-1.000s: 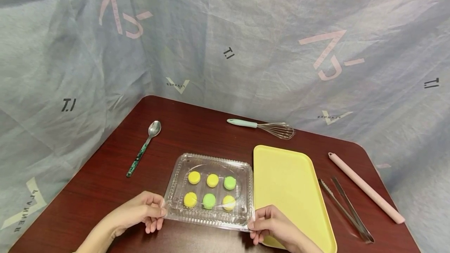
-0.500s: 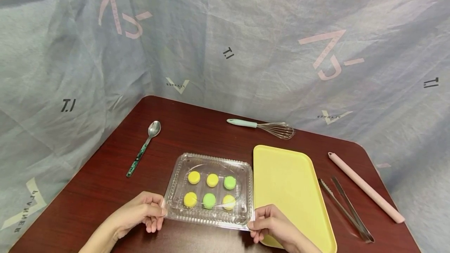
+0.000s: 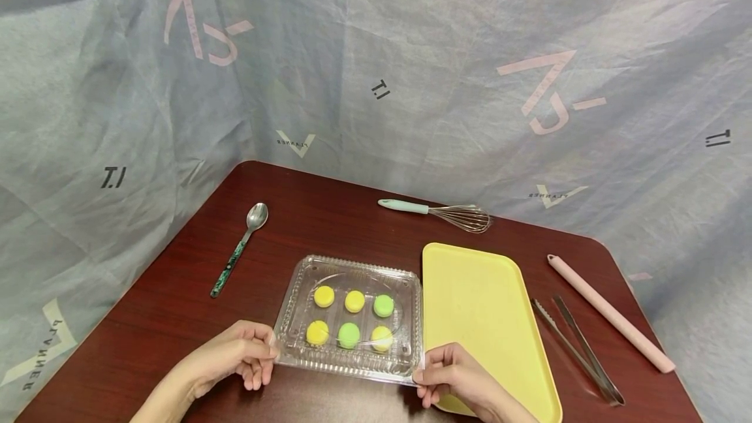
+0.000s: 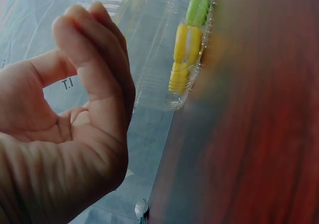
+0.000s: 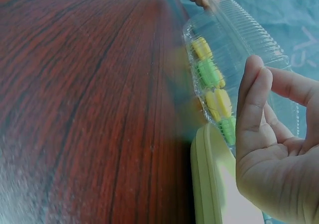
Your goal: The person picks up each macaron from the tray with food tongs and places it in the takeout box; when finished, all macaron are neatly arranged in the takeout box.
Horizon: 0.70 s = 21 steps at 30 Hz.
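A clear plastic clamshell box (image 3: 346, 367) sits mid-table in the head view, its transparent lid over two rows of macarons. Several macarons are yellow (image 3: 324, 296), and two are green (image 3: 349, 335). My left hand (image 3: 232, 354) pinches the near left corner of the lid between thumb and fingers. At the near right corner, my right hand (image 3: 452, 374) pinches the lid edge the same way. The right wrist view shows the lid edge raised above the macarons on that side. Whether the lid is fully pressed down cannot be told.
A yellow tray (image 3: 476, 299) lies right beside the box. Metal tongs (image 3: 581, 351) and a pink rolling pin (image 3: 611, 312) lie further right. Behind is a whisk (image 3: 435, 209); a spoon (image 3: 239, 250) lies at the left. A grey curtain (image 3: 352, 70) hangs beyond the table.
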Available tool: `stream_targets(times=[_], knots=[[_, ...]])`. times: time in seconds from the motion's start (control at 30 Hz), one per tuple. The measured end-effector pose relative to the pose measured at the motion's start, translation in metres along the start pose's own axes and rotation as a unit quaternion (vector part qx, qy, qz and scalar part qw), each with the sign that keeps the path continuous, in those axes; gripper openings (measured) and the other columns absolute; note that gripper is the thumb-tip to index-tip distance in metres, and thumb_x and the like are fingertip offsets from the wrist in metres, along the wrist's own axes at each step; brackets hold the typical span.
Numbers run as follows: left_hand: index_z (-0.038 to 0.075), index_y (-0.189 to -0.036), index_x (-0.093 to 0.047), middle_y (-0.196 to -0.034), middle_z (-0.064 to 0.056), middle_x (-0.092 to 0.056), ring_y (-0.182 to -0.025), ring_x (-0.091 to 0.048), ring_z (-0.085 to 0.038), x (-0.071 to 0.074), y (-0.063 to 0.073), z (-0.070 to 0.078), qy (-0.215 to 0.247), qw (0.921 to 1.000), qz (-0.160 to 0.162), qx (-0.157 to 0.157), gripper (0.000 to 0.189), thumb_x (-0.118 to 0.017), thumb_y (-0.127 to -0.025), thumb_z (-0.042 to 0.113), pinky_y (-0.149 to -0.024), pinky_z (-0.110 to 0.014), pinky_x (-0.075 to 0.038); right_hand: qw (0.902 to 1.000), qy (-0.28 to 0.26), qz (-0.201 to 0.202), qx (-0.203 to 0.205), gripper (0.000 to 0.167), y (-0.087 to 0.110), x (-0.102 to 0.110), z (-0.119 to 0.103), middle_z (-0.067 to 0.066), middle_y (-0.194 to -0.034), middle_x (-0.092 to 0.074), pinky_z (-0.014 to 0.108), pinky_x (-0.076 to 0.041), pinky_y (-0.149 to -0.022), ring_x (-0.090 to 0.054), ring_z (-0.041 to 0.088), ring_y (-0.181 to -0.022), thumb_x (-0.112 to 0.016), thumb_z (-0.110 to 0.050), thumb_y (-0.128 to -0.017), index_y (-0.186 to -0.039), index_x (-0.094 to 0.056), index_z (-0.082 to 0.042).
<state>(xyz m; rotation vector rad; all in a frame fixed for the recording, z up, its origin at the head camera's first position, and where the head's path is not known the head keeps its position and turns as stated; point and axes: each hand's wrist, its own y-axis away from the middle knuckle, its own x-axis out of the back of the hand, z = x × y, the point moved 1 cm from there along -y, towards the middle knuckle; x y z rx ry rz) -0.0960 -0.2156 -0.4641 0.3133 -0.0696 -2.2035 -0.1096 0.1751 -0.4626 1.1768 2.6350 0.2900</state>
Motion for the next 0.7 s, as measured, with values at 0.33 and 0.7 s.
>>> stream_targets(times=[0.33, 0.7], knots=[[-0.023, -0.103, -0.049, -0.081, -0.009, -0.068, -0.067, -0.063, -0.01, 0.01, 0.005, 0.004, -0.016, 0.9977, -0.066, 0.001, 0.032, -0.05, -0.103, 0.009, -0.06, -0.022, -0.053, 0.9998, 0.019, -0.008, -0.005, 0.04, 0.008, 0.008, -0.003, 0.001, -0.072, -0.068, 0.019, -0.053, -0.058, -0.066, 0.006, -0.062, -0.063, -0.009, -0.096, -0.097, -0.051, 0.03], [-0.014, -0.123, -0.049, -0.099, -0.017, -0.065, -0.089, -0.069, -0.026, 0.034, 0.001, 0.018, -0.123, 0.991, 0.043, -0.031, 0.034, -0.045, -0.107, 0.016, -0.072, -0.035, -0.057, 0.9973, 0.073, 0.008, 0.009, 0.033, 0.021, 0.04, -0.021, 0.004, -0.078, -0.07, 0.024, -0.055, -0.062, -0.067, 0.009, -0.066, -0.058, -0.009, -0.1, -0.112, -0.06, 0.022]])
